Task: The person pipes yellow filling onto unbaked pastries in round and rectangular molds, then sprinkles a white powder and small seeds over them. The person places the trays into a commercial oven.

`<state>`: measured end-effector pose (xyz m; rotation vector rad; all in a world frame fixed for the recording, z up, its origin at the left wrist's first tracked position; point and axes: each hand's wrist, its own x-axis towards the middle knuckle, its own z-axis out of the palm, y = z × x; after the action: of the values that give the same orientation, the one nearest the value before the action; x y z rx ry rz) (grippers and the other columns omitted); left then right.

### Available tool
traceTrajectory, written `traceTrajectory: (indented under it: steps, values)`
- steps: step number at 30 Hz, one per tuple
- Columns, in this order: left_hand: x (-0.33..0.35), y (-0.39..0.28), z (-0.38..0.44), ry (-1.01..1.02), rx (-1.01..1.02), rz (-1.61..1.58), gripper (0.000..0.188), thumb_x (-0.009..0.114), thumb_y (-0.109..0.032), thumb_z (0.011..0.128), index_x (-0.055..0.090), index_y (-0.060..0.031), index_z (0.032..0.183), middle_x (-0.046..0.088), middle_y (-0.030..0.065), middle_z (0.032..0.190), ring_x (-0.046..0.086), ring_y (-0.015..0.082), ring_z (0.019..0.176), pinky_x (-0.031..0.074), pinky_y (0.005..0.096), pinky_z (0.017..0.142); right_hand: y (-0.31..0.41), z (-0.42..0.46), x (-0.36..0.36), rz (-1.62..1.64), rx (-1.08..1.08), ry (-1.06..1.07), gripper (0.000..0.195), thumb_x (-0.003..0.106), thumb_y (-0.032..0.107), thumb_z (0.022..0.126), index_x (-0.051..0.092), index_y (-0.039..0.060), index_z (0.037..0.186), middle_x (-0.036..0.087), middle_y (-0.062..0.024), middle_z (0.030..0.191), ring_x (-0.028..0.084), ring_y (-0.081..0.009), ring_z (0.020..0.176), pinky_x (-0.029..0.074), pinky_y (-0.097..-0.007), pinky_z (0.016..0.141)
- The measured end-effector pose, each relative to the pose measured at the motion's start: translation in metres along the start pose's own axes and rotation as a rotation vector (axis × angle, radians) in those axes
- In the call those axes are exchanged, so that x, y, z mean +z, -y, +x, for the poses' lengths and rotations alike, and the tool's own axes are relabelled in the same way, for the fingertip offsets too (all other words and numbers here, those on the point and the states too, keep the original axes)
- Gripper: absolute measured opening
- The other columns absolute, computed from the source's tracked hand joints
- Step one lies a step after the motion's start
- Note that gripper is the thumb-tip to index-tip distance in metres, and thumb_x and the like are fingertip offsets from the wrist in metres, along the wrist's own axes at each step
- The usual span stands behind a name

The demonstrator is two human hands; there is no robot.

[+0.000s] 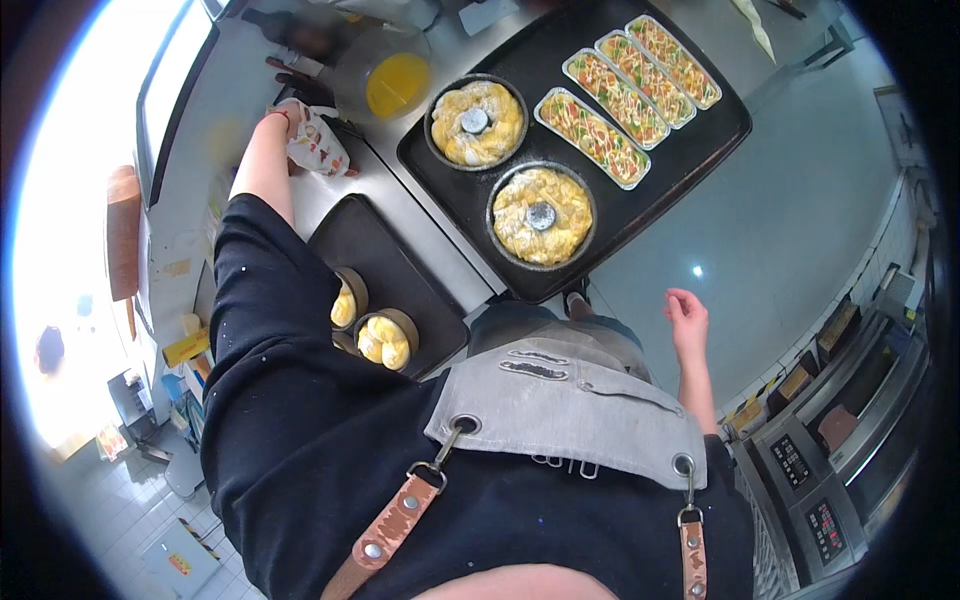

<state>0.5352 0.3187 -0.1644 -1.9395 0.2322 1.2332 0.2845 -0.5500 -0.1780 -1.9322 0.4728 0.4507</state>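
Note:
My left hand [291, 117], a red cord at its wrist, reaches to the top of a white bag with a printed pattern [321, 144]. Its fingers are largely hidden, so a grip on the bag cannot be made out. My right hand [687, 319] hangs over the floor, loosely curled and empty. Before me a large black baking tray [472, 199] bears two ring cake pans, the farther [480, 160] and the nearer [541, 264], both filled with egg-glazed dough. Several foil trays [595, 136] of topped dough, striped with a pale sauce, lie on its right half.
A clear bowl [352, 75] with yellow liquid stands right of the bag. On the steel counter [450, 262], a smaller black tray [390, 262] carries round tins [409, 330] of dough, partly behind my left sleeve. Oven control panels [790, 459] are at lower right. A rolling pin [124, 232] hangs at left.

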Motion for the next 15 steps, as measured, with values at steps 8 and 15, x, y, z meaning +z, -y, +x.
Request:
traceTrajectory:
  steps: [8,15]
  values:
    - [-0.011,0.000,-0.103,-0.095,-0.146,-0.302,0.026,0.071,-0.021,0.078,0.076,-0.0084,0.100,0.073,0.0123,0.097,0.068,0.0239,0.098,0.053,0.0362,0.086,0.004,0.016,0.004,0.016,-0.039,0.087,0.017,0.061,0.010,0.098,0.069,0.0010,0.111,0.071,-0.0043,0.097,0.066,-0.0108,0.083,0.056,-0.0269,0.077]
    - [-0.059,0.008,-0.206,-0.410,-0.342,-0.806,0.020,0.069,-0.020,0.086,0.073,-0.0048,0.099,0.073,0.0157,0.092,0.070,0.0310,0.087,0.054,0.0410,0.079,0.011,0.026,0.010,0.026,-0.096,0.115,0.017,0.061,0.011,0.098,0.070,0.0014,0.110,0.071,-0.0046,0.098,0.065,-0.0110,0.082,0.054,-0.0261,0.075]
